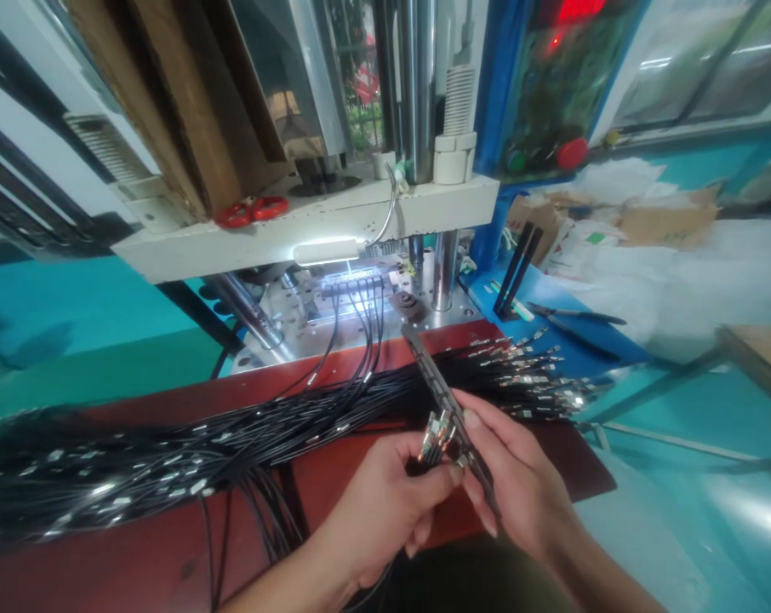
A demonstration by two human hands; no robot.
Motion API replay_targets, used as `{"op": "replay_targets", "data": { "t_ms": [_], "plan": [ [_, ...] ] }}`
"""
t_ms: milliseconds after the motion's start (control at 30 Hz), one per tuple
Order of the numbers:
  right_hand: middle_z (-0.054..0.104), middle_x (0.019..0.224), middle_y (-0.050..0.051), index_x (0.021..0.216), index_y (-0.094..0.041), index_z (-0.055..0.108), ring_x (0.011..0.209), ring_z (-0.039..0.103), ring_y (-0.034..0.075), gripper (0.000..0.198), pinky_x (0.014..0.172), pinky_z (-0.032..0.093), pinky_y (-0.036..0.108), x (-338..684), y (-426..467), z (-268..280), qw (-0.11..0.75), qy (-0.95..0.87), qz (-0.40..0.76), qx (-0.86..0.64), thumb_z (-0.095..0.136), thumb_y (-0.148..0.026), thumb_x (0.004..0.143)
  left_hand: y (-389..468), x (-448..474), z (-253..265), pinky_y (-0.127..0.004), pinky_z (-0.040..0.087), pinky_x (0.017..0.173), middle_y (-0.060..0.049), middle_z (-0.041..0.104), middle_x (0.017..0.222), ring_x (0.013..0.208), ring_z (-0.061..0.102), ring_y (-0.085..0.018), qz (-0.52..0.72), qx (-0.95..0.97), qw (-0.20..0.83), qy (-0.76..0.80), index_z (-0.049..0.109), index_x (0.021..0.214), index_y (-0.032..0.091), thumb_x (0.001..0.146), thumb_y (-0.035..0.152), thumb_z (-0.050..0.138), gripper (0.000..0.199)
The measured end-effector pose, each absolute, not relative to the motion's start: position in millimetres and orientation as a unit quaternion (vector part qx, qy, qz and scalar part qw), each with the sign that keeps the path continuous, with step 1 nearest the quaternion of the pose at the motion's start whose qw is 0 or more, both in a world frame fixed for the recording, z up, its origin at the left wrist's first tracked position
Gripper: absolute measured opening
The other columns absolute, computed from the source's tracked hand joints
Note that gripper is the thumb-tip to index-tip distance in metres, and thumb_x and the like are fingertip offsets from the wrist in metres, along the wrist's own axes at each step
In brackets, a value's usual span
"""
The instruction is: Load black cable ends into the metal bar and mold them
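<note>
My left hand [395, 502] is closed round a small bunch of black cables, whose bare metal connector ends [435, 436] stick up between thumb and fingers. In my right hand [516, 477] is a long, narrow metal bar with slots [431, 375], held at a slant, its far end pointing up toward the press. The connector ends are right beside the bar, near its middle; whether one sits in a slot I cannot make out. A large bundle of black cables [283, 426] lies behind both hands, across the red-brown table [334, 485].
A press with a white plate [322, 213] stands ahead; under it, several cables run into a lit fixture [352, 288]. Red-handled scissors [251, 211] rest on the plate. Pliers [577, 323] lie on a blue surface at right, below a control box with a red button [572, 153].
</note>
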State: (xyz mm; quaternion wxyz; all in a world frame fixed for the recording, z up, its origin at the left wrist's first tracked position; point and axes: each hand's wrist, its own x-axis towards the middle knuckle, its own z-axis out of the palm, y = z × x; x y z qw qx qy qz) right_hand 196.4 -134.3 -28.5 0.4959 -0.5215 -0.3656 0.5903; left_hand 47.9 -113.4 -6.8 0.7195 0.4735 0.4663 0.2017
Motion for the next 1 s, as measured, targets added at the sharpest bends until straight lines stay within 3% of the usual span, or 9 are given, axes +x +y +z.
{"op": "replay_targets", "data": {
  "t_ms": [533, 833, 1000],
  "plan": [
    [0.049, 0.042, -0.008, 0.139, -0.023, 0.046, 0.031, 0.038, 0.008, 0.055, 0.029, 0.033, 0.016, 194, -138, -20, 0.454, -0.367, 0.587, -0.561, 0.046, -0.053, 0.092, -107, 50, 0, -0.018, 0.026, 0.033, 0.002, 0.055, 0.058, 0.034, 0.035, -0.005, 0.151, 0.509, 0.716, 0.454, 0.062, 0.078, 0.015, 0.081, 0.028, 0.054, 0.015],
    [0.048, 0.044, -0.008, 0.136, -0.023, 0.048, 0.033, 0.039, 0.008, 0.051, 0.03, 0.031, 0.015, 192, -139, -23, 0.461, -0.386, 0.574, -0.556, 0.045, -0.052, 0.094, -106, 50, -3, -0.019, 0.023, 0.031, 0.006, 0.046, 0.051, 0.033, 0.032, -0.005, 0.165, 0.473, 0.747, 0.438, 0.056, 0.07, 0.017, 0.078, 0.021, 0.055, 0.009],
    [0.046, 0.045, -0.008, 0.136, -0.024, 0.047, 0.036, 0.042, 0.008, 0.05, 0.033, 0.034, 0.014, 192, -140, -23, 0.455, -0.411, 0.561, -0.556, 0.045, -0.051, 0.094, -105, 49, -6, -0.018, 0.023, 0.031, 0.0, 0.06, 0.066, 0.036, 0.033, -0.004, 0.168, 0.473, 0.759, 0.414, 0.058, 0.071, 0.015, 0.077, 0.019, 0.057, 0.007]
  ]
}}
